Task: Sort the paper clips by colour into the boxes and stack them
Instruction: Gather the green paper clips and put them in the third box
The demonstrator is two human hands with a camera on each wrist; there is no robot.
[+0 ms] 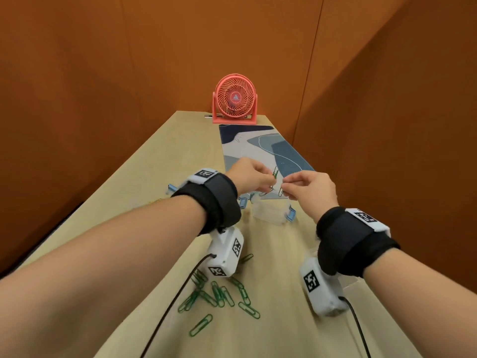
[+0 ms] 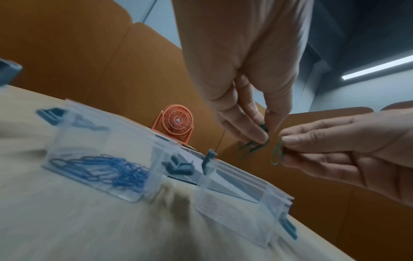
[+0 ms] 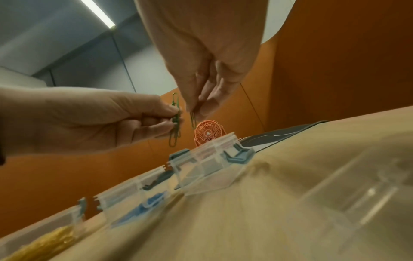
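Observation:
Both hands are raised close together above an empty clear box [image 1: 269,214] with blue latches. My left hand [image 1: 271,183] pinches a small bunch of green paper clips [image 2: 252,148]. My right hand [image 1: 285,188] pinches a single green clip [image 2: 278,155] just beside that bunch. Several more green clips [image 1: 219,295] lie loose on the table near me, under my left wrist. Left of the empty box [image 2: 234,203] stands a box of blue clips [image 2: 100,166]. In the right wrist view, a box of yellow clips [image 3: 44,243] sits further left.
A coral desk fan [image 1: 235,99] stands at the table's far end, with a blue patterned mat [image 1: 258,148] in front of it. Orange partition walls close in on both sides. A clear plastic piece [image 3: 357,194] lies near my right wrist. Cables trail from both wrist cameras.

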